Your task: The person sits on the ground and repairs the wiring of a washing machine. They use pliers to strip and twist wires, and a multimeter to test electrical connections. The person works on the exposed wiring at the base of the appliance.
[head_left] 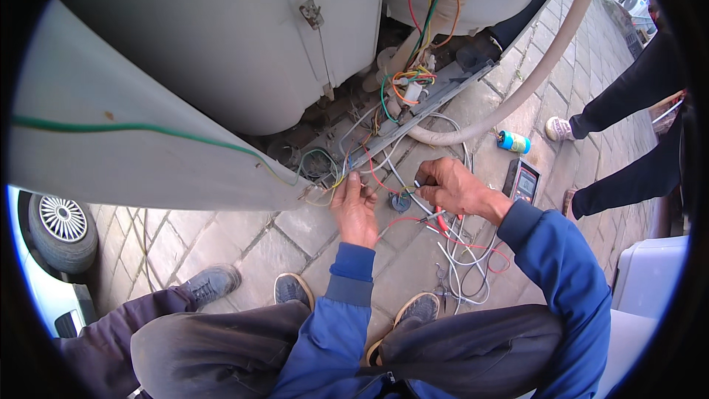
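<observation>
An opened washing machine (221, 44) stands before me, its base showing bundles of thin coloured wires (415, 77). My left hand (356, 214) is closed at the machine's lower edge, thumb and fingers pinching thin wires. To the right, over the paving, my right hand (459, 188) is closed in a pinch on a thin wire, its end mostly hidden by the fingers. Between the hands lies a small round dark-blue part (399, 202) with wires about it. Red test probes (441, 222) rest below my right hand. A multimeter (526, 181) lies beside my right wrist.
White and grey cables (467, 281) lie loosely near my right shoe, with pliers (443, 278) beside them. A blue cylinder (514, 141) lies near a pale drain hose (517, 100). Another person's legs (628, 155) stand at right. A car wheel (63, 229) is at left.
</observation>
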A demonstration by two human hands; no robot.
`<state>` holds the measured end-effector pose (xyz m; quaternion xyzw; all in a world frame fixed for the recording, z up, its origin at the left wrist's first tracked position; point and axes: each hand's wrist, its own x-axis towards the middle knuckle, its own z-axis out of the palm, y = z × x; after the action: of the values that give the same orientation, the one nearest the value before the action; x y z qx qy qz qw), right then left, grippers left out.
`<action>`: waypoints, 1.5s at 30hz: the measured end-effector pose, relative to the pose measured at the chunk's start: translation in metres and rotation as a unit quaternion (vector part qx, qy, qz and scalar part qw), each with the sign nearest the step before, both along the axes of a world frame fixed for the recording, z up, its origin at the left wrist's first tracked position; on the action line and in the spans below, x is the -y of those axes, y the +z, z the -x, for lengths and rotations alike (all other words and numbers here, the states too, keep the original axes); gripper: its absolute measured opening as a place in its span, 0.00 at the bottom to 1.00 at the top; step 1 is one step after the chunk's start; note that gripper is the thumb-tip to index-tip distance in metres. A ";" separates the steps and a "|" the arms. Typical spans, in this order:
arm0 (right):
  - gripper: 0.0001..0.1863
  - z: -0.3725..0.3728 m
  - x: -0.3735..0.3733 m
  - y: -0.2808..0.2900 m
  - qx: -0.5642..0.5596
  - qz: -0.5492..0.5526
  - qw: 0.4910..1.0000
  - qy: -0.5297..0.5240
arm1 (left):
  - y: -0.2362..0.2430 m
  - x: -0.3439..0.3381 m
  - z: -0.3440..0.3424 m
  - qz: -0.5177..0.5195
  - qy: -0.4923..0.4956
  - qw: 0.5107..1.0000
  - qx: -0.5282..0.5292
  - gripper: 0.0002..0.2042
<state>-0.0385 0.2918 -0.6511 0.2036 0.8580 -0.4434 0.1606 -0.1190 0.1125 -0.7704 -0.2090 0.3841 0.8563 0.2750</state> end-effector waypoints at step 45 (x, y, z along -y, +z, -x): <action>0.03 0.026 0.006 -0.018 -0.059 0.093 0.987 -0.114 | 0.044 -0.011 -0.005 0.304 -0.162 0.789 -0.508 0.10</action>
<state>-0.0647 0.2861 -0.6692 0.2576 0.7921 -0.5480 0.0763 -0.1138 0.1231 -0.7263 0.2490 0.7369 0.6210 0.0970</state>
